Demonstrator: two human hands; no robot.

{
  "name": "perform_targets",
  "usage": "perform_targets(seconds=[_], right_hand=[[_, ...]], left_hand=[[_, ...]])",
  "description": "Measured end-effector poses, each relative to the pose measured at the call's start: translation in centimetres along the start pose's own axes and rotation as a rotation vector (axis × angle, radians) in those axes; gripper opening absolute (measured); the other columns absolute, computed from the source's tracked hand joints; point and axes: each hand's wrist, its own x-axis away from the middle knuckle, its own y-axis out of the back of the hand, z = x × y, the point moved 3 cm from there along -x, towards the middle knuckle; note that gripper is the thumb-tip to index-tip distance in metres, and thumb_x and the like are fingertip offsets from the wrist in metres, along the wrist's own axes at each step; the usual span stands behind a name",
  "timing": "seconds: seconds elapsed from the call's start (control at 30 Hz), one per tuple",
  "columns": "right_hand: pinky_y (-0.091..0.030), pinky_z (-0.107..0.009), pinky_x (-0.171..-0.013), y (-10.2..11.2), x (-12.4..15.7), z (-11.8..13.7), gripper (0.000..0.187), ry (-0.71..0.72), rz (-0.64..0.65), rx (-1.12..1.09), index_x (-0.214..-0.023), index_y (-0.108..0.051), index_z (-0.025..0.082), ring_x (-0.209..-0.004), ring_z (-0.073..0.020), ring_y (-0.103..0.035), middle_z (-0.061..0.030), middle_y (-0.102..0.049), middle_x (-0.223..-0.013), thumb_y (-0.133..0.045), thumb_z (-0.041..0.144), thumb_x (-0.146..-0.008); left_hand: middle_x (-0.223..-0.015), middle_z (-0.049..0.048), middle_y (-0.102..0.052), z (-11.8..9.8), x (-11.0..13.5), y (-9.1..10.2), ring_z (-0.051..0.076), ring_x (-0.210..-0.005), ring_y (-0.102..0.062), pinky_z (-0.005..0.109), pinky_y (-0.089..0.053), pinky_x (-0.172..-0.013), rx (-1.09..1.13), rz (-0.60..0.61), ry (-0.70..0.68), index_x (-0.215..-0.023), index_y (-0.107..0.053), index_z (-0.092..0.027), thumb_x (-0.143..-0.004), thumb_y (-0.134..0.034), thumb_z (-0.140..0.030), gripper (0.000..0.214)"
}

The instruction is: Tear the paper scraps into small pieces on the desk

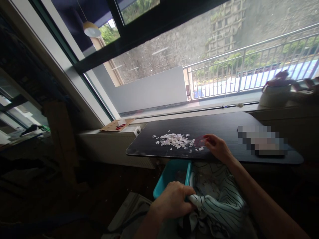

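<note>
The left grip is closed around the near rim of a teal tray, held just below the edge of the dark surface. The right grip rests on that surface, fingertips on a reddish flat piece; whether it pinches the piece I cannot tell. White paper scraps lie just beside that piece, above the tray. A striped cloth lies between the arms.

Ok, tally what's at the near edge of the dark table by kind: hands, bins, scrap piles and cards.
Hands: 2, the left hand gripping the bin's rim and the right hand at the card
Teal bin: 1
Pile of white paper scraps: 1
Reddish card: 1
Total: 5
</note>
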Motion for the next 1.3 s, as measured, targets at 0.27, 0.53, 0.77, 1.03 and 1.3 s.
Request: perform_targets(seconds=[0.27, 0.53, 0.77, 1.03, 1.3], right_hand=[[-0.045, -0.028, -0.06, 0.4, -0.1, -0.5, 0.032, -0.104, -0.06, -0.038, -0.096, -0.063, 0.017, -0.06, -0.0157, -0.057, -0.0018, -0.064, -0.069, -0.05, 0.03, -0.071], [-0.043, -0.031, -0.065, 1.2, 0.1, -0.8, 0.031, -0.211, -0.178, 0.113, -0.091, -0.067, 0.02, -0.064, -0.0185, -0.059, -0.0011, -0.065, -0.064, -0.052, 0.034, -0.068], [-0.046, -0.027, -0.062, 0.6, 0.2, -0.8, 0.034, -0.135, -0.013, -0.088, -0.1, -0.063, 0.017, -0.062, -0.0153, -0.059, -0.0014, -0.066, -0.069, -0.052, 0.029, -0.07], [-0.045, -0.026, -0.058, 0.3, 0.3, -0.5, 0.031, -0.136, 0.085, -0.14, -0.094, -0.065, 0.015, -0.061, -0.0154, -0.058, -0.0011, -0.064, -0.064, -0.053, 0.028, -0.069], [-0.044, -0.029, -0.063, 1.1, 0.5, -0.3, 0.028, -0.191, -0.066, -0.072, -0.087, -0.066, 0.014, -0.059, -0.016, -0.057, -0.0007, -0.062, -0.059, -0.052, 0.026, -0.066]], left_hand=[[-0.071, -0.002, -0.064, 0.0, -0.5, 0.3, 0.016, -0.072, -0.06, 0.02, -0.038, -0.062, -0.006, -0.041, -0.038, -0.086, -0.067, -0.023, -0.077, -0.057, -0.029, 0.015], [-0.066, -0.0013, -0.063, -0.5, 0.7, 0.8, 0.018, -0.069, -0.06, 0.021, -0.035, -0.057, -0.085, -0.059, -0.011, -0.074, -0.062, -0.021, -0.075, -0.059, -0.029, 0.008], [-0.069, -0.0009, -0.064, -0.6, 1.2, 0.4, 0.019, -0.07, -0.061, 0.022, -0.036, -0.058, -0.087, -0.093, 0.033, -0.071, -0.057, -0.021, -0.076, -0.055, -0.029, 0.01], [-0.068, -0.0019, -0.064, 0.1, 0.7, -0.1, 0.017, -0.069, -0.06, 0.022, -0.036, -0.058, -0.056, -0.141, 0.027, -0.07, -0.056, -0.021, -0.076, -0.055, -0.03, 0.01], [-0.069, -0.0018, -0.063, 0.4, 0.6, -0.4, 0.016, -0.071, -0.06, 0.02, -0.035, -0.056, -0.108, -0.13, 0.001, -0.076, -0.058, -0.022, -0.077, -0.055, -0.029, 0.008]])
